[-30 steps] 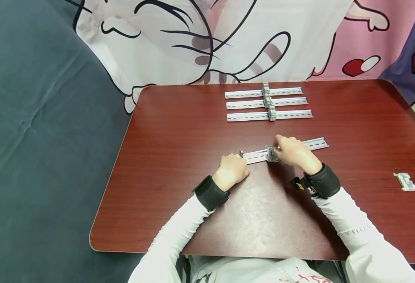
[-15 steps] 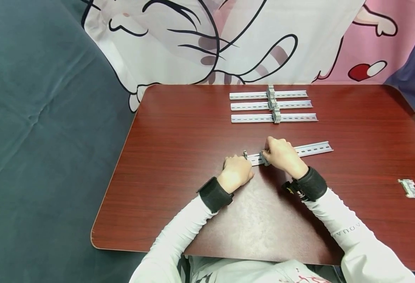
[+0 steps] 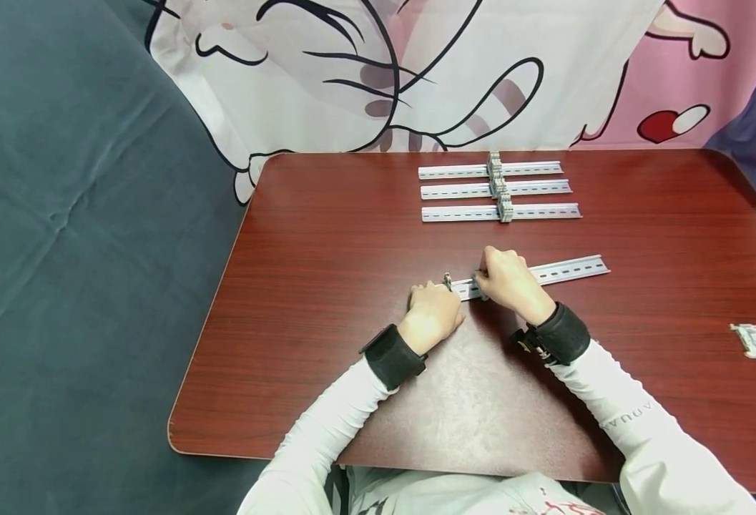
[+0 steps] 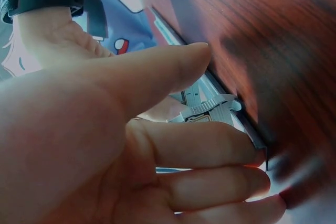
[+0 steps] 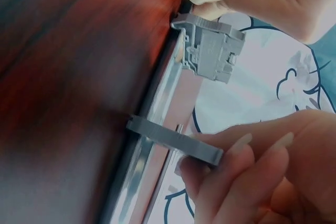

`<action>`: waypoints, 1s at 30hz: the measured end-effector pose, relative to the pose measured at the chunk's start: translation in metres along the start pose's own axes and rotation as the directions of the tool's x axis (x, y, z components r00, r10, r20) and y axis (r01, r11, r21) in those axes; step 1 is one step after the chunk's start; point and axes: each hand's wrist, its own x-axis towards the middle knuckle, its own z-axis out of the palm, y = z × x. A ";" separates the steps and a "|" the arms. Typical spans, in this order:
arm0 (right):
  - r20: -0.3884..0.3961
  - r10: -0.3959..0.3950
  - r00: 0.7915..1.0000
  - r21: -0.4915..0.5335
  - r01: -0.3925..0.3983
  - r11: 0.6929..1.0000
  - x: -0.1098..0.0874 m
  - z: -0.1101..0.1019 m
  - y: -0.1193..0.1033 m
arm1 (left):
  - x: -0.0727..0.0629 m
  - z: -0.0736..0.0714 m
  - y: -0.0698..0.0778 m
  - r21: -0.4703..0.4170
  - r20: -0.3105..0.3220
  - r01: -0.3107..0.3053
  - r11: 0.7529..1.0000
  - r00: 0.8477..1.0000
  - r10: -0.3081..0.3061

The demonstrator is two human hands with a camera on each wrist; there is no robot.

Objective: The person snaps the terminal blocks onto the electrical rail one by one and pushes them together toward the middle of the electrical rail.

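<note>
A slotted metal DIN rail (image 3: 571, 270) lies slightly slanted on the table, its left part under the hands. My left hand (image 3: 432, 315) grips its left end, with fingers (image 4: 210, 145) across the rail in the left wrist view. Close by that hand, a grey terminal block (image 5: 212, 51) stands on the rail. My right hand (image 3: 513, 282) pinches a second, thin grey terminal block (image 5: 173, 140) set across the rail, a short gap from the first. In the head view the right fingers mostly hide this second block.
Three similar rails, the nearest one (image 3: 545, 211) included, lie parallel at the table's back, each with grey blocks (image 3: 504, 207) near its middle. A loose pale terminal piece (image 3: 752, 341) lies at the right. A printed curtain (image 3: 468, 71) hangs behind the brown table (image 3: 287, 343).
My right hand has moved left along the rail with the pinched terminal block, closer to the first block. The left hand keeps its place at the rail's end.
</note>
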 end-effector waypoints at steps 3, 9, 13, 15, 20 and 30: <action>-0.007 -0.002 1.000 -0.001 0.002 1.000 0.001 0.000 0.000 | 0.001 0.000 0.002 0.006 0.004 -0.003 1.000 1.000 0.003; -0.006 -0.025 1.000 -0.023 0.025 0.999 0.008 -0.002 -0.002 | 0.001 -0.002 0.004 0.002 0.013 0.022 1.000 1.000 -0.022; 0.015 -0.029 0.999 -0.036 0.030 0.999 0.012 0.000 -0.004 | 0.001 0.000 0.005 -0.013 0.022 0.035 0.999 0.999 -0.035; 0.031 -0.022 0.999 -0.041 0.024 0.999 0.013 0.001 -0.004 | 0.001 0.001 0.005 -0.017 0.031 0.035 0.999 0.999 -0.034; 0.035 -0.011 0.999 -0.046 0.013 0.999 0.011 0.005 -0.006 | -0.001 0.002 0.005 -0.014 0.060 0.021 1.000 0.998 -0.020; -0.019 -0.032 0.999 -0.047 0.031 0.998 0.008 0.008 -0.009 | -0.001 0.003 0.006 -0.002 0.018 0.026 1.000 0.999 -0.026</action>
